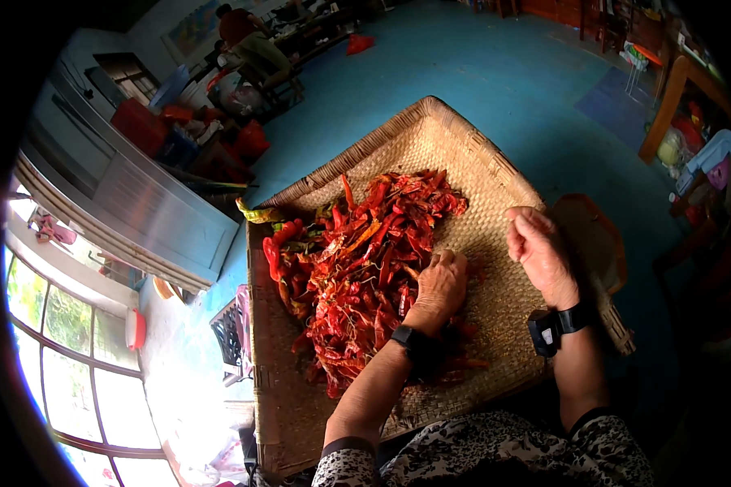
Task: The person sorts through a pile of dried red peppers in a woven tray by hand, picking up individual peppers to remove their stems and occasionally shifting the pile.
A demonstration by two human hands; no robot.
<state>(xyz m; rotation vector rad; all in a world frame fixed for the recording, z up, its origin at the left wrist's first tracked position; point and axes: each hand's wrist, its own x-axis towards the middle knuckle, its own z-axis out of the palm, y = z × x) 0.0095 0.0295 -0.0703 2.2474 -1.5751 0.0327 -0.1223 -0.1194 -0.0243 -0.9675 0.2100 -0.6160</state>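
Note:
A heap of dried red chili peppers (357,268) lies in a large square woven basket tray (495,178). A few yellow-green peppers (260,214) are at its far left edge. My left hand (441,288) is back-up at the heap's right side, fingers curled down among the peppers, fingertips hidden. Over the tray's right rim, apart from the heap, my right hand (542,253) is raised with its fingers curled in. Anything inside that hand is hidden. My left wrist has a black band (414,341); a black device (543,333) is strapped to my right.
A round shallow tray (589,243) is partly under the basket's right side. A pale blue door panel (162,211) and bright window (77,325) are at the left. Far left, a person (235,26) is near a chair (264,61). Wooden furniture (674,97) stands right.

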